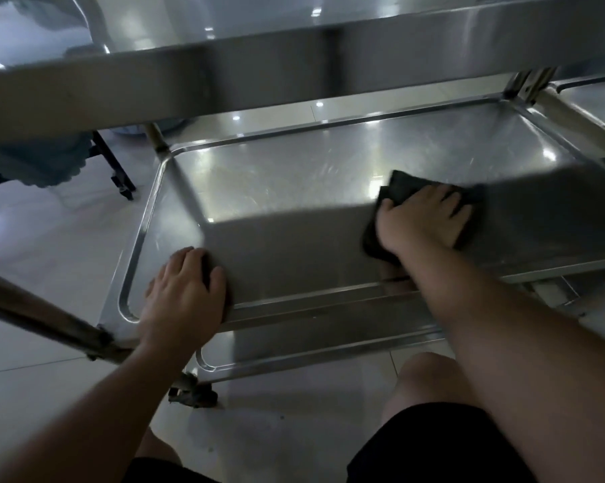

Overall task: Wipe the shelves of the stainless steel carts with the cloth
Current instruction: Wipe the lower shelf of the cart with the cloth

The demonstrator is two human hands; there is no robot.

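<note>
Fingers (430,207) flat on one cloth (402,188)

Cloth (403,190) mostly hidden under right hand (423,221). Top shelf (294,74) cut off at 12 o'clock. Neighbouring cart (593,99) cropped at 3 o'clock. Wheel (193,395) blurred.

Steel shelf (294,190) under dark cloth (403,190)

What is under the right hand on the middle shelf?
A dark cloth lies flat under the right hand on the middle shelf. Its edges show around the fingers; the shelf surface beneath it is covered.
</note>
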